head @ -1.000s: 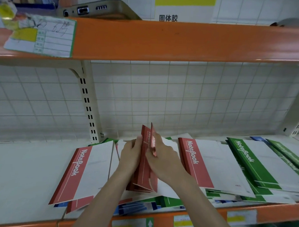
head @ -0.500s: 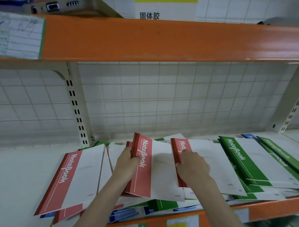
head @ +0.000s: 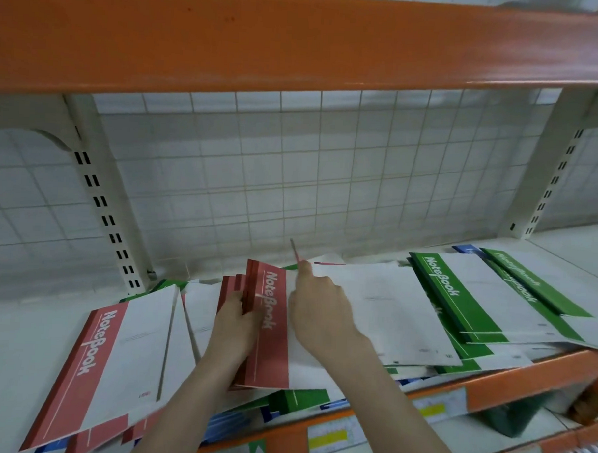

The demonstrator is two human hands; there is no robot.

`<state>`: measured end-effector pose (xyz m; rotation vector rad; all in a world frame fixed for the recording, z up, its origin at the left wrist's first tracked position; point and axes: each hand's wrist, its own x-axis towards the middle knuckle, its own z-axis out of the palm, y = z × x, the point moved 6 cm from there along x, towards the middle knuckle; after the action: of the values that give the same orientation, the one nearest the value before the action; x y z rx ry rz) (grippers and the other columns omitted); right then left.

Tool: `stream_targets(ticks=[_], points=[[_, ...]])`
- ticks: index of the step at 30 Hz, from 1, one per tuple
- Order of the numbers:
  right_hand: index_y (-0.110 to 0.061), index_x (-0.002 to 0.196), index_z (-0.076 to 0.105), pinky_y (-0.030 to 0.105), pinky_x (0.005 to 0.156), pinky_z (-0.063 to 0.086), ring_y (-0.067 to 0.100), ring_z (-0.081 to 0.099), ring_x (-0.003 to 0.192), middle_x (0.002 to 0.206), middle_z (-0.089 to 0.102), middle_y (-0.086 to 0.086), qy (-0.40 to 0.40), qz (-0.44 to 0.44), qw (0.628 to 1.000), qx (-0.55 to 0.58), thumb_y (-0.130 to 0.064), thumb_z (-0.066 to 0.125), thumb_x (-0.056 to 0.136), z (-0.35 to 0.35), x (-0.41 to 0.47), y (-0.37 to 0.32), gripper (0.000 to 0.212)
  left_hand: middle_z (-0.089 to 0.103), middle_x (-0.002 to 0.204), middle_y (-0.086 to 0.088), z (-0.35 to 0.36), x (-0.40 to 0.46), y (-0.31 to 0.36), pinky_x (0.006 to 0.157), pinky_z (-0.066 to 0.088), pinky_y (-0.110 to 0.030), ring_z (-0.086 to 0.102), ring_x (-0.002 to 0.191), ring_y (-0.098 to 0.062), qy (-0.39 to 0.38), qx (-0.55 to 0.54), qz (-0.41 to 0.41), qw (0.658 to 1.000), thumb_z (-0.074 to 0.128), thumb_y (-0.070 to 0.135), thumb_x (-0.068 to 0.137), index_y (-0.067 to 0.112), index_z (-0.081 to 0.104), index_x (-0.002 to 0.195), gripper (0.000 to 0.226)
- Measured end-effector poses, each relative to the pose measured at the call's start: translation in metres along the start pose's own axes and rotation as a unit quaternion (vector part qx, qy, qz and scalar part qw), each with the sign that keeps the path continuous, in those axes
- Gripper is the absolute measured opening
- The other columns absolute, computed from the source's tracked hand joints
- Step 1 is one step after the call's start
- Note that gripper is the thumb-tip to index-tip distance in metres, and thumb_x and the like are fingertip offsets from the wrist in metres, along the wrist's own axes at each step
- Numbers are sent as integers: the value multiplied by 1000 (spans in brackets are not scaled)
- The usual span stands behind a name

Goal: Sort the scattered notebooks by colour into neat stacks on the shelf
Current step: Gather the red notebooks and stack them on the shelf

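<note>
Left hand (head: pixel 238 321) grips red notebooks (head: pixel 269 327) | right hand (head: pixel 316 309) pinches blurred red cover (head: pixel 296 253) | lower notebooks hidden

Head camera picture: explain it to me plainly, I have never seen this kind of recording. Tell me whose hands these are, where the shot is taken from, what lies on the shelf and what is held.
No machine here: a person wears one camera on the head, looking forward and down at their own bare hands. The left hand grips a bundle of red notebooks, spines together. The right hand pinches the edge of a white-covered notebook and lifts it. On the white shelf lie another red notebook at the left and green notebooks at the right, with blue and green ones partly buried beneath. An orange shelf edge crosses above.
</note>
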<state>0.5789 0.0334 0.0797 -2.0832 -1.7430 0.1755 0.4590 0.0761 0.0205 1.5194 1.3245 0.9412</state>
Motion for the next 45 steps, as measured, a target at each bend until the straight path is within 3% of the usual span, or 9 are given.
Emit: stream_targets(ticks=[3,7,10,13,17,21,26,34,45], points=[[-8,142,25,39,80,53,34,62,98,108,62,18,-42,-35,993,109,-13,41,97,6,-12,-30,49,70,84,-3,-4,-3,-4,53,49,-21,69,67,-16,-7,-48,-6,999,49,12,95,16,62,99,13],[-8,137,32,38,85,51,32,60,104,119,58,17,-67,-43,992,101,-18,41,98,21,-22,-49,41,67,64,11,-8,-7,-10,50,46,-11,66,60,-2,10,-89,-13,996,45,5,96,25,57,83,26],[-8,133,36,37,83,51,31,60,102,118,59,16,-57,-55,992,101,-23,38,99,21,-21,-50,37,69,87,1,-8,-5,-13,69,49,-25,65,80,-14,22,-132,-39,990,40,18,101,23,58,86,24],[-6,127,41,34,73,48,32,61,96,107,61,16,-63,-62,991,96,-23,37,98,19,-17,-43,34,74,71,6,-10,-3,-12,50,50,-20,70,62,-7,12,-163,-58,985,37,40,100,27,65,89,33],[-9,126,49,36,81,54,29,63,93,109,64,14,-54,-44,989,130,-12,42,96,15,-8,-24,31,74,74,-6,-16,-6,-16,47,52,-25,71,62,-23,-23,-153,-88,984,56,10,91,13,63,108,18],[-14,126,49,30,80,48,25,60,105,117,61,8,-13,53,998,14,1,45,89,13,2,22,40,71,90,-12,-23,-7,-22,49,49,-25,69,69,-26,-5,-159,-124,979,58,17,91,13,57,117,27],[-11,120,50,28,73,44,22,60,101,113,61,7,-28,102,992,-64,-19,47,98,21,6,50,24,68,87,-11,-23,-6,-21,52,47,-27,66,67,-24,7,-174,-117,978,55,14,92,13,54,116,24],[-13,115,49,27,70,43,21,62,96,107,62,5,-11,89,993,-75,-46,47,95,22,8,54,38,65,93,-9,-32,-9,-28,56,46,-29,65,73,-25,46,-163,-107,980,50,17,95,17,49,114,19],[-6,132,40,30,68,45,31,63,98,108,64,15,33,30,999,4,-8,39,96,-5,0,8,35,60,103,-3,-22,-5,-27,64,46,-30,61,84,-19,39,-75,-71,994,50,19,96,16,45,129,34]])
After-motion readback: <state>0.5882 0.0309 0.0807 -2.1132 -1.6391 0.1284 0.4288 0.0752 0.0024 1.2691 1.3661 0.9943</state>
